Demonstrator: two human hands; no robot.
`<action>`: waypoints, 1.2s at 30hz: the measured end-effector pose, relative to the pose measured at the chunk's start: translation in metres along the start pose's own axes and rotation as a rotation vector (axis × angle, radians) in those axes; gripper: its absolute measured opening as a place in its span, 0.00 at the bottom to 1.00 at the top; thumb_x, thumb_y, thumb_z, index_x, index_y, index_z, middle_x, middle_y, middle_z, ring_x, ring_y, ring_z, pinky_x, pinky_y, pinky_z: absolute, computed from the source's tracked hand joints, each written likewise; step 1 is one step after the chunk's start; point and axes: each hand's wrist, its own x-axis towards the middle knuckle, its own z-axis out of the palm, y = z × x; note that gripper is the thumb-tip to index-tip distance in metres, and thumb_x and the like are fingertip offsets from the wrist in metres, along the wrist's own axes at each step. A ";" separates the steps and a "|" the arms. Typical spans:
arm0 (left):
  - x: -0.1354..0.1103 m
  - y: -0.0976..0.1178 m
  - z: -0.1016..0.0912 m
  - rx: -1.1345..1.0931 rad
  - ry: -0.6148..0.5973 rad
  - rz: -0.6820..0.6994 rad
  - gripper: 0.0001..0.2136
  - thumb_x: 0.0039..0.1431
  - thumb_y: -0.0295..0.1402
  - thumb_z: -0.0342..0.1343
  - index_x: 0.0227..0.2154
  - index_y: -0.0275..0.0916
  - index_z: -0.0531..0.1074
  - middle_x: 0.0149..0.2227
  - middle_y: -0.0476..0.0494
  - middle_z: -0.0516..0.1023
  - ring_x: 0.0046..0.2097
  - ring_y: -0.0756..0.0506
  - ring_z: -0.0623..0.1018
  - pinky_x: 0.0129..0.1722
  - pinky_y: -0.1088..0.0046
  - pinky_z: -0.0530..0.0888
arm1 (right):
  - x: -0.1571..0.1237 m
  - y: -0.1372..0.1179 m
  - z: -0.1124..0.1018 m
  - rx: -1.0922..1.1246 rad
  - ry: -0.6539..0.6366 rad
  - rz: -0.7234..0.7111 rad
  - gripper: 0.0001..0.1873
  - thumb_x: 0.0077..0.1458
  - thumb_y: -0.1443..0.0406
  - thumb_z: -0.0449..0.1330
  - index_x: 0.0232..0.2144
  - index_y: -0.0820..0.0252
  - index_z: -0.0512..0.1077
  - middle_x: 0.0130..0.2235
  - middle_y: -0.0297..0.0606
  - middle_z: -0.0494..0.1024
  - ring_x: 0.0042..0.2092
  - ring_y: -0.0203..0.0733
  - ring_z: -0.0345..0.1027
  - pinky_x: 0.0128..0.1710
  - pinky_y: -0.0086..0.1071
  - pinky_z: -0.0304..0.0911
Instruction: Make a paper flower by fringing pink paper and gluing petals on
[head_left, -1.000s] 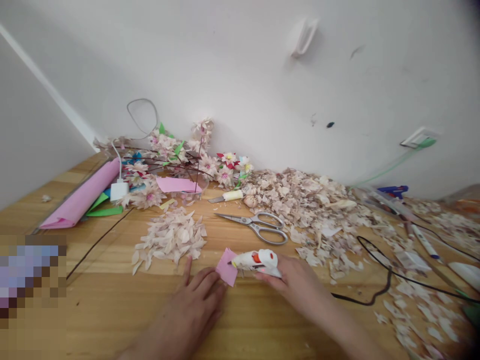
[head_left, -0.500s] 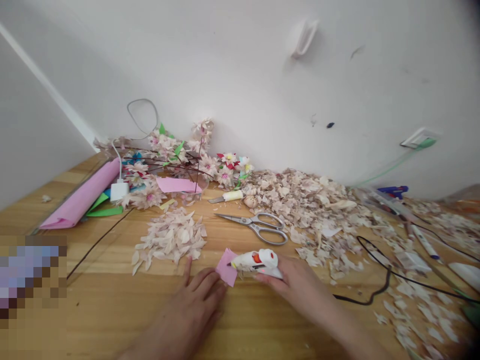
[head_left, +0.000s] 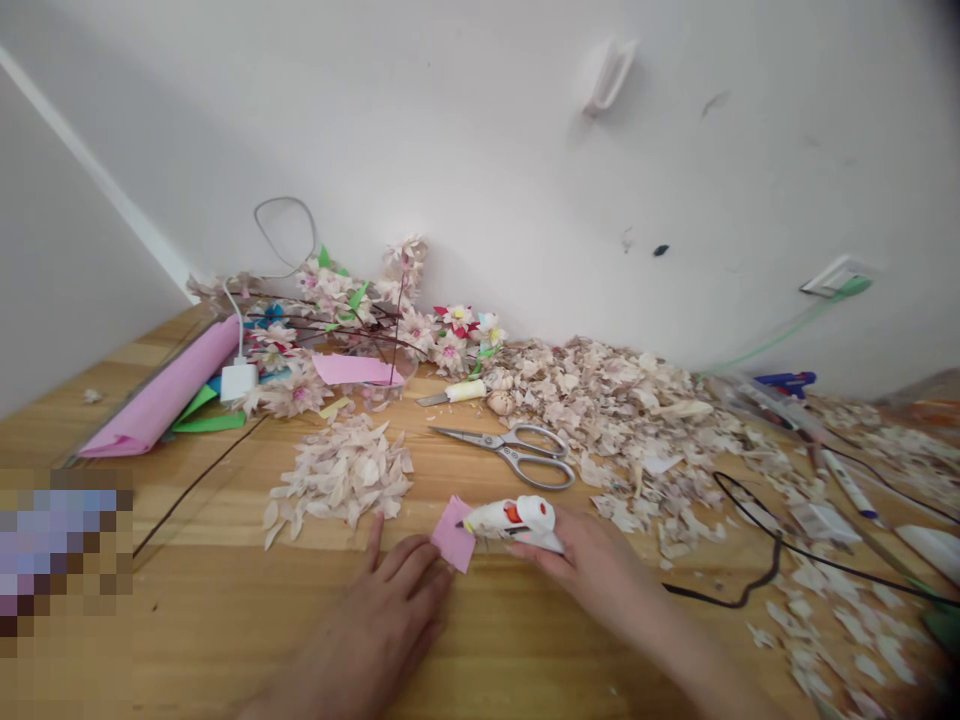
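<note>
The person's right hand was gripping a white glue gun with orange-red marks, its nozzle over a small pink paper piece. The left hand's fingers touched that piece's left edge; whether they pinched it, I couldn't tell. The paper lay toward the tabletop's near edge, midway across. Beyond sat a loose pile of pale dried petals and silver metal scissors, then pale-petalled flowers on thin dark stems along the back edge.
</note>
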 end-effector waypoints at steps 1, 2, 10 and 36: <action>0.000 0.000 -0.001 0.004 -0.005 0.001 0.17 0.56 0.26 0.50 0.49 0.42 0.64 0.45 0.44 0.73 0.50 0.42 0.69 0.58 0.45 0.47 | 0.001 0.001 0.000 -0.014 0.002 0.011 0.11 0.54 0.59 0.55 0.35 0.59 0.72 0.34 0.40 0.79 0.35 0.50 0.72 0.33 0.36 0.63; 0.001 0.000 -0.001 0.007 -0.011 0.004 0.17 0.56 0.26 0.50 0.49 0.42 0.64 0.45 0.44 0.73 0.50 0.42 0.70 0.58 0.45 0.47 | 0.002 0.002 0.001 -0.022 0.006 0.022 0.12 0.54 0.58 0.55 0.35 0.59 0.72 0.34 0.41 0.79 0.35 0.50 0.72 0.33 0.36 0.63; 0.001 0.003 -0.001 0.000 0.019 -0.017 0.14 0.57 0.27 0.49 0.47 0.43 0.66 0.44 0.46 0.74 0.49 0.43 0.71 0.58 0.45 0.47 | 0.005 0.010 0.003 0.030 0.067 0.033 0.14 0.53 0.57 0.55 0.38 0.58 0.72 0.35 0.40 0.79 0.36 0.50 0.73 0.34 0.36 0.65; -0.001 0.002 0.004 -0.030 -0.090 -0.018 0.16 0.58 0.26 0.48 0.50 0.42 0.62 0.47 0.43 0.73 0.51 0.40 0.69 0.55 0.38 0.48 | -0.016 0.021 -0.011 0.003 0.086 0.019 0.11 0.51 0.58 0.57 0.34 0.56 0.74 0.30 0.39 0.79 0.30 0.47 0.72 0.28 0.31 0.62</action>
